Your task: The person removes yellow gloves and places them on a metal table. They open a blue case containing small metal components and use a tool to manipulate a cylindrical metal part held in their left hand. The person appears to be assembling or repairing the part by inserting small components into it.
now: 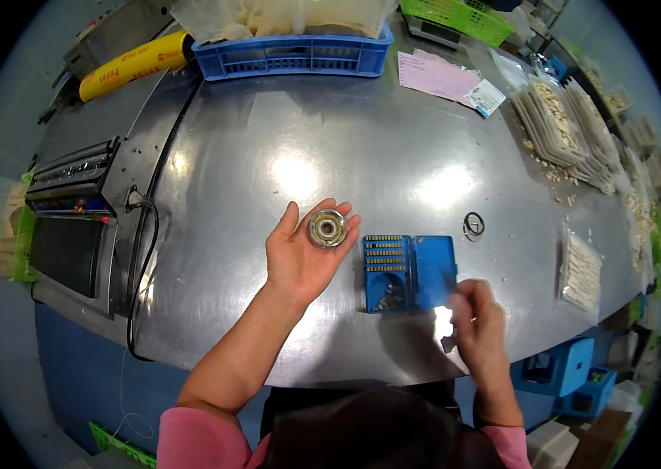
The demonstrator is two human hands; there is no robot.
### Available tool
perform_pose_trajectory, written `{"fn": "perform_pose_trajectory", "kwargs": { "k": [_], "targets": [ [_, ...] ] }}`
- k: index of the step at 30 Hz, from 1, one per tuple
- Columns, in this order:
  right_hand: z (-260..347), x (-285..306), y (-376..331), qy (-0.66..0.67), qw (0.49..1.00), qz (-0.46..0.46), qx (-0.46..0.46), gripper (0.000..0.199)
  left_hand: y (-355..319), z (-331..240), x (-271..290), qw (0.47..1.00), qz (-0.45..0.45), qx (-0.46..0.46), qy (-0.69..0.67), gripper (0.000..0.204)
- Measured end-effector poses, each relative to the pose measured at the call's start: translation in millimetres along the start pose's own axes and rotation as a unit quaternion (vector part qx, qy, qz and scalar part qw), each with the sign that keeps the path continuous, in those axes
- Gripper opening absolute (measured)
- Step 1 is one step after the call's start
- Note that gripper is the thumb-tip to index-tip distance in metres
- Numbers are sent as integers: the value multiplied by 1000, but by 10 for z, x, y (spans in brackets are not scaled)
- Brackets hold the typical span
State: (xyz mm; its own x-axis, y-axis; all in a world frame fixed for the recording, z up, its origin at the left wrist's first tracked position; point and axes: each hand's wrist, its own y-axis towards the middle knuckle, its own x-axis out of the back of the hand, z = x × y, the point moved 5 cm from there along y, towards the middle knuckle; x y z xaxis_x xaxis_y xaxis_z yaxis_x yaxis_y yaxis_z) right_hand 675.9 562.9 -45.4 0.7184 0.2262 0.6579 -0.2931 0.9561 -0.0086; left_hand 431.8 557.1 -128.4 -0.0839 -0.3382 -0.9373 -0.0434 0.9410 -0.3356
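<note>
My left hand (299, 254) is palm up over the table, left of the blue box. A round metal wheel-like part (327, 229) with a hole in its middle lies on its fingers. My right hand (480, 324) has bent fingers drawn together beside the box's lid, blurred at the tips; a small dark piece (448, 343) shows by them, too unclear to name. The blue plastic box (366, 289) is open, its lid (434, 262) folded out to the right. Rows of small metal pieces (385, 254) fill its upper half, and loose ones (390, 298) lie in the lower compartment.
Black rings (473, 225) lie right of the box. A sealing machine (72, 180) and cable (155, 227) are at the left, a blue crate (291, 59) and pink paper (436, 76) at the back. Packed bags (553, 125) and another bag (581, 270) lie right.
</note>
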Motion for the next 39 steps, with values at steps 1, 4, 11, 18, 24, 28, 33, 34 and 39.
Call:
{"fn": "perform_pose_trajectory", "kwargs": {
  "k": [1, 4, 11, 18, 24, 28, 33, 34, 39],
  "targets": [
    [66, -90, -57, -45, 998, 14, 28, 19, -3, 7, -5, 1000, -5, 2, 9, 50],
    [271, -315, -124, -82, 986, 83, 122, 27, 25, 1, -1, 1000, -4, 2, 9, 50],
    [302, -475, -70, -149, 955, 60, 250, 23, 14, 2, -3, 1000, -1, 1, 5, 49],
    [238, -481, -65, -151, 956, 60, 245, 19, 29, 4, 37, 1000, 1, 1, -19, 52],
    [198, -468, -57, -142, 959, 53, 239, 17, 42, -9, 47, 1000, 9, -2, -8, 54],
    [165, -445, -62, -142, 960, 53, 236, 18, 36, 0, 34, 1000, 6, -2, -10, 54],
    [154, -404, -46, -105, 975, 49, 190, 22, 36, -2, 48, 1000, 11, 2, -20, 54],
    [188, -366, -42, -82, 985, 47, 148, 22, 37, -4, 45, 1000, 12, 3, -23, 54],
    [343, -270, 111, -35, 988, -14, 152, 23, 32, 1, 35, 1000, 6, 2, -27, 54]
  ]
}}
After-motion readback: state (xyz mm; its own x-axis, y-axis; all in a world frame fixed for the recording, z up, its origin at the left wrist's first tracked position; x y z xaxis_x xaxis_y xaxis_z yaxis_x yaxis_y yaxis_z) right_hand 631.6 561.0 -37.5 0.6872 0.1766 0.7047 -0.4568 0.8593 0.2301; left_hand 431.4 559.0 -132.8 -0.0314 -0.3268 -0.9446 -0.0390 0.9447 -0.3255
